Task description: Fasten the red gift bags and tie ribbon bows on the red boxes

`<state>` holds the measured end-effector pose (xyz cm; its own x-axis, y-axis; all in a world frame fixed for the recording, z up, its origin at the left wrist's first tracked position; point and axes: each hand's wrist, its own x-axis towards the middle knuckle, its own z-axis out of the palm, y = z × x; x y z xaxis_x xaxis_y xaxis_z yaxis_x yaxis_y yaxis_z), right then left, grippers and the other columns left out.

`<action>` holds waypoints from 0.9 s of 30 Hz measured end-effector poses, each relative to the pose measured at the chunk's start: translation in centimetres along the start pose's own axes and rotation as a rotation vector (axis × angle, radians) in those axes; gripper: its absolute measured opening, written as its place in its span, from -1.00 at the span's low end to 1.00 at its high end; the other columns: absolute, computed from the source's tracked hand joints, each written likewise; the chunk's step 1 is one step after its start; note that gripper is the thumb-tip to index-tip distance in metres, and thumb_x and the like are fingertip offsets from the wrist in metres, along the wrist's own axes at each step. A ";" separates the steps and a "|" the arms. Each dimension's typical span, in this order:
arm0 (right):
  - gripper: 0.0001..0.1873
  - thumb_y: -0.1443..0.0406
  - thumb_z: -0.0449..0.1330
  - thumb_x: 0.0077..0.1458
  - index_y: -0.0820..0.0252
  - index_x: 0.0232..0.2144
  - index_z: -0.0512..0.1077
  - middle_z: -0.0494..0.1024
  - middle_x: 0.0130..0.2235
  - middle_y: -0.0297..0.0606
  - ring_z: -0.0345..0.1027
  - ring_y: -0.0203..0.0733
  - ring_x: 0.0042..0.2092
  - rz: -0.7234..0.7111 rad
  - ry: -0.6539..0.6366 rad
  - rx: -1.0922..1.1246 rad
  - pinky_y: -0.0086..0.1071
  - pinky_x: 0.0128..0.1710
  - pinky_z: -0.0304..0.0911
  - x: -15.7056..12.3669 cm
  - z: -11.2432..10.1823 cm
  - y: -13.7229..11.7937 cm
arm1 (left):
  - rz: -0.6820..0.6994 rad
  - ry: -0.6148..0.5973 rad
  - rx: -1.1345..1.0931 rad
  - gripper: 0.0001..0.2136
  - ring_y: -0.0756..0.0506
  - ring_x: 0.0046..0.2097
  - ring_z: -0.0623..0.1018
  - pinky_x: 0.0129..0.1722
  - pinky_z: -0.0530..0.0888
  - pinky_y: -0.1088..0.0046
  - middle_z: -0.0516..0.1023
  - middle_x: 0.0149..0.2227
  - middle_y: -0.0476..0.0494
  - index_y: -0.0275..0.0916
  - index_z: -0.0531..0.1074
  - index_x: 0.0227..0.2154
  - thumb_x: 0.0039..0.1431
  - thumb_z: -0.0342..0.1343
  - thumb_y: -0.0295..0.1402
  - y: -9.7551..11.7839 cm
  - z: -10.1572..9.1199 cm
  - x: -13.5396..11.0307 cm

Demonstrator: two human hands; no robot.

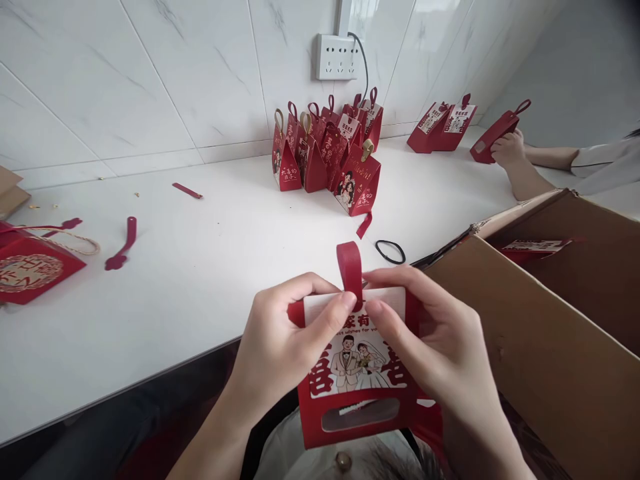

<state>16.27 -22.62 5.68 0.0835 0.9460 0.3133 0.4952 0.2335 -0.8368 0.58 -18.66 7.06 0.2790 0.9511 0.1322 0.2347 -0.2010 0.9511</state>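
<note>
— Red paper box [356, 393]: where is it?
— Over the near desk [200, 280] edge. The left hand [280, 347] and right hand [445, 360] both grip it, thumbs pressing its top beside the strap loop [350, 267].
— Nearby?
— A cardboard carton [550, 333] on the right, and finished boxes [325, 160] by the wall.

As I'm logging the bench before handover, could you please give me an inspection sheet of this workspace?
Surface: white counter, small crumbs at far left.
Job's things: red gift box printed with a couple, held over the counter's near edge; red loop strap stands up from its top.
Clutter: red boxes clustered by the wall; loose red straps; black hair tie; red bag at left; cardboard box at right.
Grippers: left hand and right hand both grip the box top at the strap's base.
Cables: grey cable at the wall socket.
Surroundings: tiled wall; another person's hand holds a red box far right.
</note>
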 end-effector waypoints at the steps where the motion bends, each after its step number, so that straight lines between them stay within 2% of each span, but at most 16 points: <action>1: -0.87 0.29 0.18 0.07 0.12 -0.27 0.43 0.51 -0.42 -0.38 0.37 -0.35 -0.46 -0.004 -0.030 0.011 -0.51 -0.51 0.29 0.2 -0.1 -0.2 | 0.001 -0.019 -0.004 -0.85 0.04 -0.54 0.46 -0.58 0.39 0.61 0.51 -0.57 0.03 -0.22 0.49 -0.56 0.07 0.13 -0.33 0.1 -0.1 0.0; 4: -0.94 0.31 0.16 0.09 0.15 -0.40 0.44 0.49 -0.46 -0.39 0.34 -0.37 -0.49 0.005 -0.066 0.056 -0.54 -0.57 0.23 0.5 -0.1 -0.8 | -0.006 -0.031 -0.022 -0.83 0.04 -0.55 0.45 -0.59 0.38 0.61 0.50 -0.59 0.02 -0.22 0.50 -0.56 0.07 0.13 -0.31 0.0 -0.2 -0.2; 11: -0.91 0.28 0.15 0.10 0.15 -0.42 0.42 0.45 -0.52 -0.41 0.26 -0.39 -0.52 0.100 -0.093 0.088 -0.56 -0.60 0.17 0.4 0.1 -1.1 | -0.094 -0.033 -0.050 -0.78 0.07 -0.59 0.40 -0.65 0.32 0.65 0.44 -0.64 0.02 -0.23 0.49 -0.55 0.10 0.11 -0.25 -0.5 -0.1 -0.3; 17: -0.88 0.26 0.14 0.11 0.15 -0.43 0.42 0.43 -0.54 -0.42 0.22 -0.40 -0.54 0.127 -0.032 0.089 -0.57 -0.62 0.12 0.1 0.4 -1.7 | -0.068 -0.062 -0.102 -0.82 0.09 -0.62 0.35 -0.66 0.31 0.66 0.40 -0.66 0.05 -0.24 0.44 -0.56 0.03 0.16 -0.26 -0.6 -0.4 -0.5; 22: -0.86 0.26 0.14 0.11 0.16 -0.46 0.41 0.43 -0.54 -0.42 0.19 -0.42 -0.56 0.141 -0.058 0.110 -0.58 -0.65 0.11 -0.1 0.4 -1.8 | -0.093 -0.098 -0.093 -0.81 0.09 -0.62 0.33 -0.68 0.29 0.65 0.38 -0.66 0.04 -0.25 0.46 -0.54 0.09 0.10 -0.28 -0.7 -0.6 -0.9; 27: -0.86 0.26 0.16 0.09 0.16 -0.48 0.40 0.40 -0.56 -0.43 0.18 -0.42 -0.58 0.109 -0.041 0.083 -0.58 -0.66 0.13 -0.1 0.4 -1.6 | -0.044 -0.131 -0.051 -0.79 0.09 -0.63 0.31 -0.68 0.28 0.63 0.35 -0.66 0.04 -0.24 0.44 -0.53 0.12 0.07 -0.24 -1.0 -0.7 -0.9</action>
<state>15.10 -22.98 6.76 0.0972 0.9747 0.2012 0.4119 0.1446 -0.8997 -0.54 -19.14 6.23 0.3899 0.9192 0.0555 0.2023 -0.1443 0.9686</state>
